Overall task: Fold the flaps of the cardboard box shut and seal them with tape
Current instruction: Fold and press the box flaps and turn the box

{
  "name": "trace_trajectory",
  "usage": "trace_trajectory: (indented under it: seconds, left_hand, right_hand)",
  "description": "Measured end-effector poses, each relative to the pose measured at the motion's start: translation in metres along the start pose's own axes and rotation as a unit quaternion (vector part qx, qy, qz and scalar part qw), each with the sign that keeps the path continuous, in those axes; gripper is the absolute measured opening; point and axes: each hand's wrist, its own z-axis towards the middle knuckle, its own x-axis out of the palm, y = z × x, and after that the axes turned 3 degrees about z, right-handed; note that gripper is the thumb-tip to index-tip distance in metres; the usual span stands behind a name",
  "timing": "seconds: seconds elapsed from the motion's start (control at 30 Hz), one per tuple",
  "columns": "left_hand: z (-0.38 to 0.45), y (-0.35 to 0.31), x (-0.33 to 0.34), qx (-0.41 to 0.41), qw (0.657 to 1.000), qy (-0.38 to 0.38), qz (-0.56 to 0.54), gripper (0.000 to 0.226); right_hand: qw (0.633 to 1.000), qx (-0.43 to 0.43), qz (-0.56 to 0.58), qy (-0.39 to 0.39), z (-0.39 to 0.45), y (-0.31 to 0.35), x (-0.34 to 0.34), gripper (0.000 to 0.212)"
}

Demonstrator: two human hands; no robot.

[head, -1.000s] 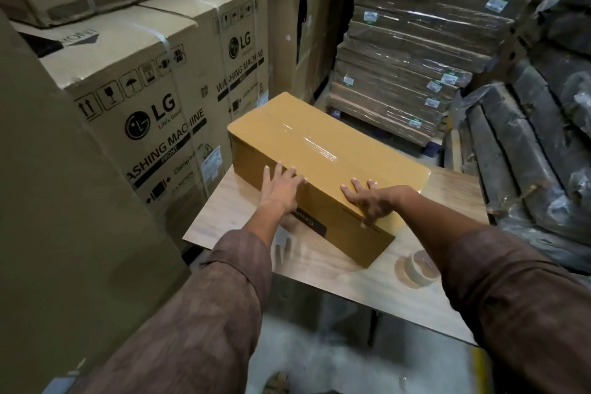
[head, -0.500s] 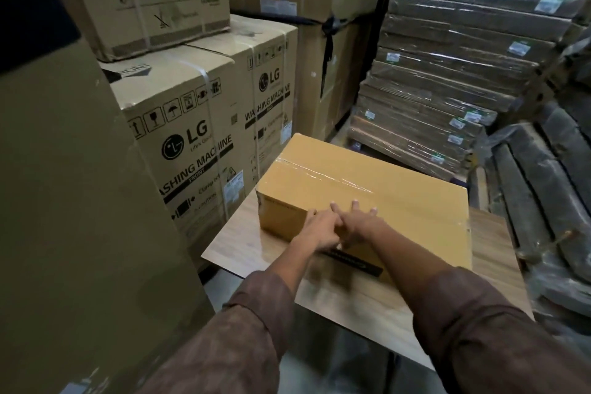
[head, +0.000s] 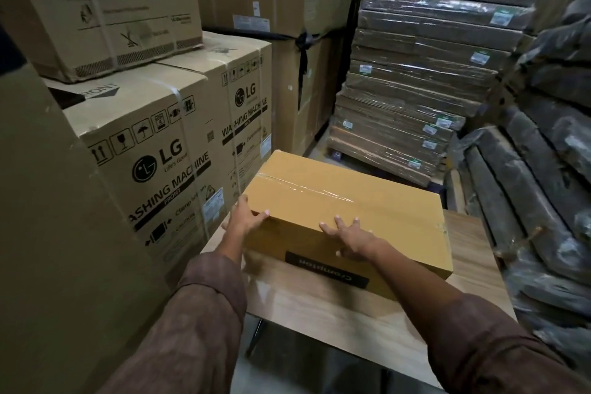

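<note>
1. Stacked washing-machine cartons [head: 150, 150] rise just off the left edge of the table [head: 473, 253]. A pallet of wrapped flat packs [head: 415, 99] stands beyond its far edge.

2. The table is a wood-grain board. Bare surface shows along its near edge and at its right edge.

3. The cardboard box [head: 345, 201] lies on the table toward the far left corner. Its flaps are folded flat. Its long axis runs from the far left toward the near right, across the person's front.

4. A strip of clear tape [head: 307, 189] crosses the top near the left end and runs on toward the right end, so the top seam looks sealed already.

5. The left hand [head: 244, 217] grips the box's near left corner, thumb on the top edge and fingers curled round the end face.

6. The right hand [head: 351, 233] rests flat over the near top edge at about mid-length, fingers straight and spread, grasping nothing.

7. The box lies directly ahead of both hands. The left holds one end, while the right end lies nearer the right hand, so turning the box would likely pivot about the left grip.
</note>
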Motion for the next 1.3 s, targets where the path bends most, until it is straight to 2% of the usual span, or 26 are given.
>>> trace_trajectory:
  seconds: [0.17, 0.27, 0.33, 0.37, 0.4, 0.47, 0.53, 0.6, 0.63, 0.7, 0.8, 0.87, 0.97, 1.07, 1.13, 1.3]
  left_hand:
    - [-0.005, 0.007, -0.009, 0.056, 0.99, -0.058, 0.119, 0.077]
    - [-0.023, 0.005, -0.009, 0.104, 0.969, -0.077, 0.211, 0.059]
    - [-0.036, 0.003, -0.007, 0.139, 0.948, -0.104, 0.267, 0.039]
    - [-0.041, 0.001, -0.006, 0.148, 0.939, -0.111, 0.29, 0.032]
    - [-0.045, -0.001, -0.006, 0.151, 0.931, -0.113, 0.313, 0.028]
    - [-0.05, -0.004, -0.007, 0.158, 0.918, -0.099, 0.35, 0.024]
    - [-0.055, -0.01, -0.006, 0.172, 0.908, -0.073, 0.374, 0.02]
    - [-0.064, -0.017, 0.0, 0.194, 0.905, -0.042, 0.376, 0.014]
    - [-0.068, -0.018, 0.004, 0.206, 0.904, -0.025, 0.374, 0.013]
    - [-0.073, -0.016, 0.01, 0.23, 0.902, -0.009, 0.366, 0.018]
    - [-0.067, -0.012, 0.004, 0.26, 0.892, -0.024, 0.37, 0.023]
    - [-0.059, -0.013, -0.004, 0.289, 0.873, -0.052, 0.388, 0.022]
    - [-0.046, -0.018, -0.009, 0.322, 0.855, -0.087, 0.397, 0.019]
    - [-0.037, -0.017, -0.006, 0.333, 0.868, -0.014, 0.368, 0.021]
    - [-0.033, -0.016, -0.007, 0.331, 0.883, 0.032, 0.331, 0.029]
    - [-0.029, -0.008, -0.01, 0.3, 0.911, 0.086, 0.27, 0.059]
  right_hand:
    - [0.999, -0.035, 0.012, -0.016, 0.011, -0.026, -0.003, 0.08]
    - [0.999, -0.034, 0.028, -0.023, 0.014, -0.048, -0.006, 0.072]
    - [0.997, 0.007, 0.06, -0.038, 0.015, -0.056, -0.007, 0.05]
    - [0.997, 0.034, 0.055, -0.045, 0.015, -0.058, -0.008, 0.046]
    - [0.996, 0.061, 0.045, -0.054, 0.017, -0.057, -0.011, 0.05]
    - [0.991, 0.111, 0.013, -0.069, 0.02, -0.047, -0.023, 0.058]
    - [0.987, 0.137, -0.018, -0.085, 0.021, -0.028, -0.036, 0.046]
    - [0.989, 0.123, -0.062, -0.062, 0.019, -0.003, -0.046, 0.032]
    - [0.991, 0.099, -0.081, -0.046, 0.022, 0.009, -0.046, 0.033]
    - [0.995, 0.05, -0.086, -0.02, 0.029, 0.026, -0.042, 0.047]
    - [0.999, -0.033, -0.032, -0.006, 0.036, 0.037, -0.03, 0.094]
    - [0.995, -0.092, -0.038, -0.011, 0.034, 0.045, -0.017, 0.107]
    - [0.993, -0.09, -0.047, -0.059, 0.033, 0.064, 0.001, 0.101]
    - [0.993, -0.058, -0.03, -0.098, 0.034, 0.079, 0.008, 0.086]
    - [0.993, -0.035, -0.03, -0.11, 0.036, 0.084, 0.011, 0.086]
    - [0.985, -0.009, -0.054, -0.166, 0.036, 0.096, 0.023, 0.086]
